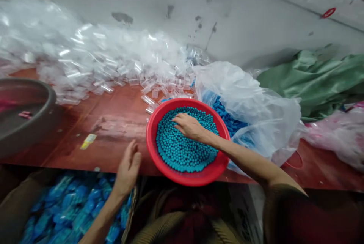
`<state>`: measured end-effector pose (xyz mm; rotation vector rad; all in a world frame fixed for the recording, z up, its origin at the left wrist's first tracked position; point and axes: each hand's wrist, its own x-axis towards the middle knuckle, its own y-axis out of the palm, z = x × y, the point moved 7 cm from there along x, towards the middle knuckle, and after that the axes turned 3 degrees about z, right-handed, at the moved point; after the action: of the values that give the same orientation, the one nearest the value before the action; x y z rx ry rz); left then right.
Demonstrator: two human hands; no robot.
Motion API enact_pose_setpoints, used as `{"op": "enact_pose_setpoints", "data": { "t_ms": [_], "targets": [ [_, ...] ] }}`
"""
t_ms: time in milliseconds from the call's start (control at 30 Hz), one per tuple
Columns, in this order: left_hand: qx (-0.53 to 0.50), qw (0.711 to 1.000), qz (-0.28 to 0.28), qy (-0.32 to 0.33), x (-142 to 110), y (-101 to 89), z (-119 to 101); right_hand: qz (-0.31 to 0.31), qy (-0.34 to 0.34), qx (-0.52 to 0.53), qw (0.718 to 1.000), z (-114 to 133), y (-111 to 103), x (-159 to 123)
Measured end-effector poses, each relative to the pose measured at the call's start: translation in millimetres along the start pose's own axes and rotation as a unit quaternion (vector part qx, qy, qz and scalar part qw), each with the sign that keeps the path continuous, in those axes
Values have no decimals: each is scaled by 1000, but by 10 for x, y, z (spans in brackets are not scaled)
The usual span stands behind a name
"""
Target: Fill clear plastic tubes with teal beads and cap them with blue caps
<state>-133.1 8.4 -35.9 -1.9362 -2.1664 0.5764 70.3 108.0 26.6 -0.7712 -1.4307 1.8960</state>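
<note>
A round red basin (155,160) stands at the table's front edge, filled with small turquoise beads (187,153). My right hand (189,126) reaches in from the right, its bent fingers low over the beads near the middle of the basin. Whatever is inside those fingers is hidden. To the left of the basin, my left hand (129,166) hovers by the table edge with thumb and fingers apart, holding nothing.
Clear plastic pieces (113,58) are heaped along the wall on the reddish table (113,122). A grey tub (48,111) stands left. A plastic bag (250,96) with blue pieces (227,117) lies right, near green cloth (318,77). Below left are blue packets (74,206).
</note>
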Motion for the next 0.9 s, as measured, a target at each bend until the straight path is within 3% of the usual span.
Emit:
{"op": "enact_pose_setpoints", "data": {
  "t_ms": [100, 133, 233, 300, 400, 467, 533, 633, 700, 767, 833, 900],
  "targets": [
    [-56, 996, 58, 25, 189, 426, -144, 27, 145, -83, 985, -671, 195, -313],
    [-68, 996, 60, 21, 227, 490, -154, 36, 148, -87, 985, -764, 299, -384],
    [-99, 994, 51, -2, 237, 530, -168, 87, 105, -72, 988, -802, 629, -520],
    [-110, 993, 50, -13, 196, 511, -206, 125, 70, -39, 989, -728, 732, -573],
    [-133, 988, 72, -23, 185, 514, -276, 138, 48, 12, 989, -624, 520, -520],
    [-142, 986, 82, -27, 241, 524, -298, 94, 56, 52, 993, -588, 145, -305],
    [-141, 985, 92, -33, 323, 535, -291, 22, 59, 64, 996, -571, -275, 88],
    [-131, 983, 119, -43, 418, 559, -261, -10, 67, 7, 998, -642, -558, 919],
    [-123, 982, 134, -48, 440, 569, -236, 33, 69, -36, 996, -768, -418, 1477],
    [-114, 981, 145, -55, 438, 575, -196, 134, 58, -53, 988, -906, -63, 1882],
    [-106, 981, 148, -59, 425, 576, -147, 180, 65, -65, 979, -1039, 239, 2101],
    [-101, 981, 152, -59, 409, 580, -103, 185, 71, -70, 978, -1114, 426, 2197]
  ]
}}
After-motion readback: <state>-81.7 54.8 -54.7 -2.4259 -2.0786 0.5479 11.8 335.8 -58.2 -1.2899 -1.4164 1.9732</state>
